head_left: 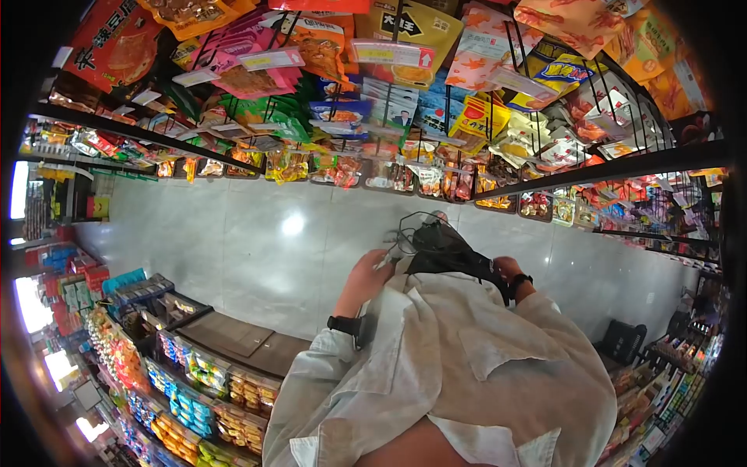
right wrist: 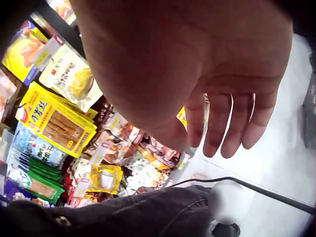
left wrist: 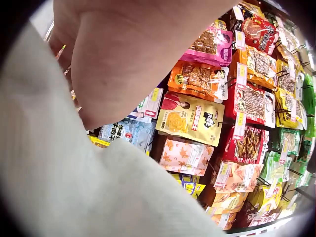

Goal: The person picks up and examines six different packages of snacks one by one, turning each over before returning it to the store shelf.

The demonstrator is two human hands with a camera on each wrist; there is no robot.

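In the head view my left hand (head_left: 366, 278) hangs at the left side of the body, fingers loosely bent and nothing seen in them. A thin dark cable (head_left: 400, 237) loops close beside its fingertips. The left wrist view shows the heel of that hand large at the top, with its fingers mostly hidden. My right hand (head_left: 509, 269) hangs by the other hip. Its fingers (right wrist: 230, 123) point down, relaxed and slightly apart, holding nothing in the right wrist view. Dark trousers (right wrist: 163, 212) are below it. Both wrists wear black bands.
A rack of hanging snack packets, among them a gold packet (head_left: 408, 39) and a yellow packet (head_left: 479, 117), stands in front. Grey tiled floor (head_left: 264, 233) runs along it. Behind on the left are tiered snack shelves (head_left: 206, 373); a black basket (head_left: 622, 340) sits at right.
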